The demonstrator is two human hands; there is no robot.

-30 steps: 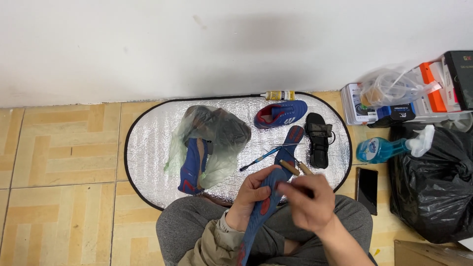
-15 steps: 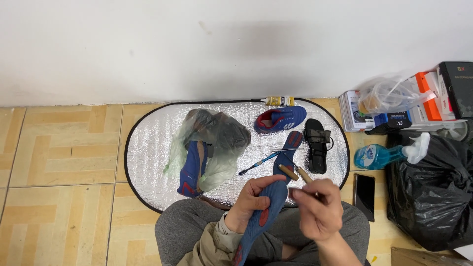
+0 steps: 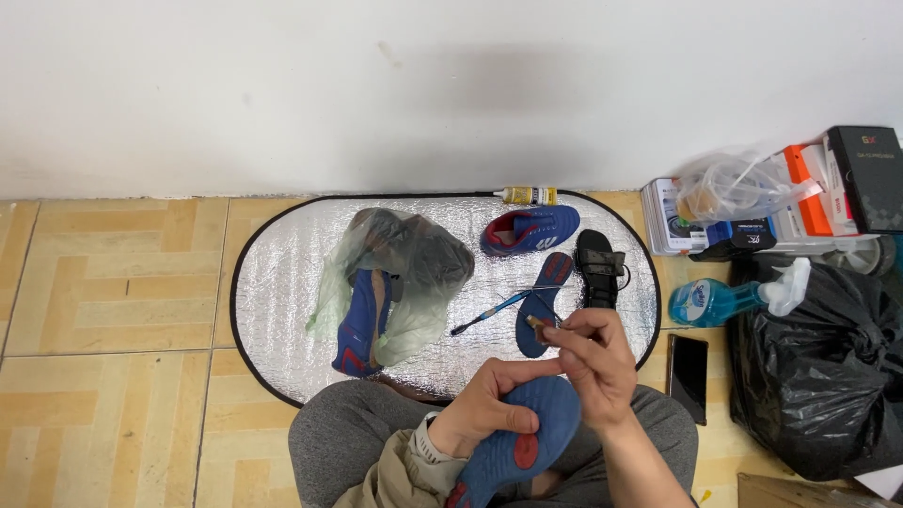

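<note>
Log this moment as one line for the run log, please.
left hand: holds blue insole on lap | right hand: pinches small brush above it | silver mat: blue shoe, second insole, black sandal

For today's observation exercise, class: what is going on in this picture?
A person sits on the floor at a silver oval mat. The left hand holds a blue insole over the lap; the right hand pinches a small brush above it. A blue shoe, another insole and a black sandal lie on the mat.
</note>
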